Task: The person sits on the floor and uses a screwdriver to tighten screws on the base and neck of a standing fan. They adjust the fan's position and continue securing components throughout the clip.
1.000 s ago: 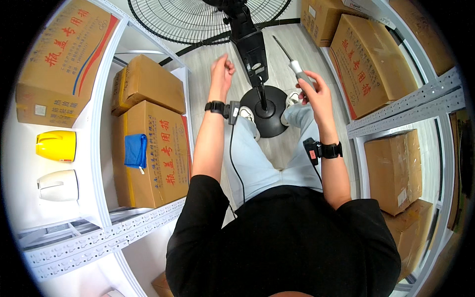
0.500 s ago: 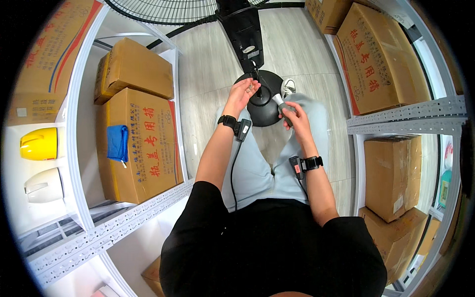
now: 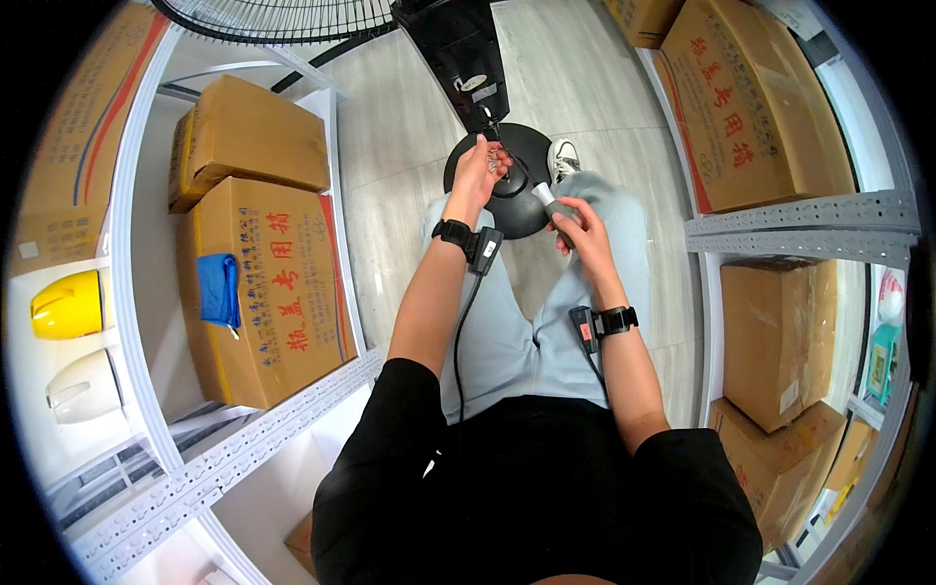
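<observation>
My right hand [image 3: 583,236] is wrapped round a screwdriver [image 3: 556,207] with a grey handle and a white collar; its thin dark shaft points up and left toward the fan. My left hand [image 3: 478,174] is half curled, palm turned inward, with small shiny metal pieces [image 3: 494,161] at its fingers, too small to name surely. It is held close to the lower pole of a black standing fan [image 3: 453,58]. Below both hands lies the fan's round black base [image 3: 522,219], between my feet.
Cardboard boxes stand on white metal shelves to the left [image 3: 263,292] and right [image 3: 751,107]. A folded blue cloth [image 3: 218,290] hangs on a left box. Yellow [image 3: 68,305] and white [image 3: 85,387] rounded things sit farther left. Cables run from my wrist bands.
The view has shifted slightly, and the fan appears a little farther left and higher. My left hand has risen slightly toward the pole; the right hand keeps its hold on the screwdriver.
</observation>
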A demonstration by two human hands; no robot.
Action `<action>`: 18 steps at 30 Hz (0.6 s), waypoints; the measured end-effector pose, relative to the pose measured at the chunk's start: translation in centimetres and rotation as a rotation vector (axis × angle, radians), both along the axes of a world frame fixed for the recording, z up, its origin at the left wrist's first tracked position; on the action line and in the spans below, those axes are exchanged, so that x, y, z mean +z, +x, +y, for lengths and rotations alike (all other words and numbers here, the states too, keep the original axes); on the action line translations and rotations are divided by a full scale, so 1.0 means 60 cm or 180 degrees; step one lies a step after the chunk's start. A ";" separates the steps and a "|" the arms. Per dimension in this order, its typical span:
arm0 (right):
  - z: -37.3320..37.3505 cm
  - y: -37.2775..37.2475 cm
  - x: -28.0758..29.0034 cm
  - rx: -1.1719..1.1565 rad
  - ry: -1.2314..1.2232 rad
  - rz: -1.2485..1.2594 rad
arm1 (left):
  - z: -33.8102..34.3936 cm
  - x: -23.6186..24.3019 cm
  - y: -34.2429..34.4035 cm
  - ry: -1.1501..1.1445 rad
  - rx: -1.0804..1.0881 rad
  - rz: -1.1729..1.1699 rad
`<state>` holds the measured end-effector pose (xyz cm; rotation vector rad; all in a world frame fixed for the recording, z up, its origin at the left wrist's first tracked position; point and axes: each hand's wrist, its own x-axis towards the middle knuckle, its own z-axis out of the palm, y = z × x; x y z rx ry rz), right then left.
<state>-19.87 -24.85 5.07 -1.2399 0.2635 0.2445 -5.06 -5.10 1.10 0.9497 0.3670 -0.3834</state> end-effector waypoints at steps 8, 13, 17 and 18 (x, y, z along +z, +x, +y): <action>-0.005 -0.006 -0.011 -0.0016 -0.0028 -0.0068 | -0.010 0.010 -0.013 -0.0449 -0.0061 -0.0141; -0.002 -0.008 -0.016 0.0009 -0.0114 -0.0078 | -0.007 0.021 -0.020 -0.0689 -0.0124 -0.0148; 0.000 -0.007 -0.018 0.0009 -0.0146 -0.0092 | -0.006 0.026 -0.025 -0.0759 -0.0259 -0.0202; 0.000 -0.006 -0.019 0.0009 -0.0139 -0.0098 | -0.005 0.026 -0.026 -0.0781 -0.0285 -0.0204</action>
